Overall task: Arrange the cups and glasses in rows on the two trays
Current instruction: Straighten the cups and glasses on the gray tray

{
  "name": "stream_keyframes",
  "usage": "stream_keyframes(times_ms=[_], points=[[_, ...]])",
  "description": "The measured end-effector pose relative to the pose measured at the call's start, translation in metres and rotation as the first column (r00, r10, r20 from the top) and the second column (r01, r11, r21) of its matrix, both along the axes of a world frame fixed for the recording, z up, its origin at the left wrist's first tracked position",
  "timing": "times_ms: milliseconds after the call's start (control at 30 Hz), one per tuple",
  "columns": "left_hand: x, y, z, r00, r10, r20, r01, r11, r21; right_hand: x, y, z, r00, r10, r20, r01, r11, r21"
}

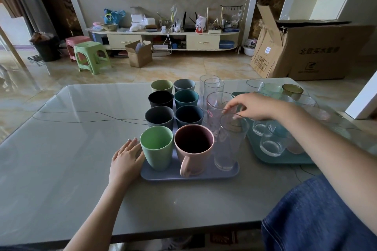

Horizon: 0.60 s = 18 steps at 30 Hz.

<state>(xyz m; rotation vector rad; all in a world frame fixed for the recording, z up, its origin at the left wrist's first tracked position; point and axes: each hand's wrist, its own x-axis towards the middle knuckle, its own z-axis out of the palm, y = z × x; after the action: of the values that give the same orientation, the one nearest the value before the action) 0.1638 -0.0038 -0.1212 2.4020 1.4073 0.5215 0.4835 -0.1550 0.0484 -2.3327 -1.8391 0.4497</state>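
A lavender tray (163,176) holds two rows of coloured cups, with a light green cup (157,150) and a pink mug (193,149) nearest me. Tall clear glasses form a third row on its right side. My right hand (253,107) pinches the rim of the nearest tall glass (229,144), which stands on the tray's front right corner. Flat on the table lies my left hand (126,159), its fingers touching the tray's left edge and the green cup. A teal tray (271,160) to the right carries several short clear and tinted glasses.
The grey glass-topped table (71,149) has a thin cable running across it toward the cups. My denim-covered knee (318,220) sits at the table's front right edge. Beyond are stools, a cardboard box and a low cabinet.
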Motion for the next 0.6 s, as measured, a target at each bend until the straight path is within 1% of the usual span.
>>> stream_keyframes(times_ms=[33,67,100,200,267,400,500,600], points=[[0.000,0.000,0.000,1.000,0.001,0.003,-0.001,1.000,0.002,0.004,-0.001,0.003,0.999,0.001,-0.042,-0.003,0.999,-0.039],[0.000,0.000,0.001,1.000,0.005,0.005,-0.005,1.000,0.002,0.010,-0.002,0.008,0.997,-0.011,-0.072,0.009,0.999,-0.035],[0.000,0.000,0.001,1.000,0.010,0.006,-0.010,1.000,0.002,0.016,-0.001,0.012,0.996,-0.033,-0.082,0.033,0.999,0.009],[0.001,0.000,0.000,1.000,0.014,0.001,-0.014,1.000,0.018,0.029,0.012,0.028,0.996,-0.085,0.019,0.080,0.979,0.190],[0.002,0.000,-0.001,1.000,0.021,-0.004,-0.021,1.000,0.017,0.033,0.029,0.029,0.994,-0.087,0.062,0.070,0.969,0.236],[0.000,0.005,-0.003,0.999,0.029,-0.020,-0.029,0.999,0.023,0.041,0.062,0.011,0.996,-0.035,0.076,0.021,0.986,0.167],[0.001,0.007,-0.004,0.999,0.028,-0.023,-0.028,0.999,0.021,0.044,0.079,-0.002,0.991,0.021,0.129,-0.036,0.993,0.109],[0.001,0.007,-0.003,0.999,0.033,-0.013,-0.032,0.999,0.018,0.048,0.083,-0.005,0.989,-0.005,0.148,-0.013,0.992,0.122]])
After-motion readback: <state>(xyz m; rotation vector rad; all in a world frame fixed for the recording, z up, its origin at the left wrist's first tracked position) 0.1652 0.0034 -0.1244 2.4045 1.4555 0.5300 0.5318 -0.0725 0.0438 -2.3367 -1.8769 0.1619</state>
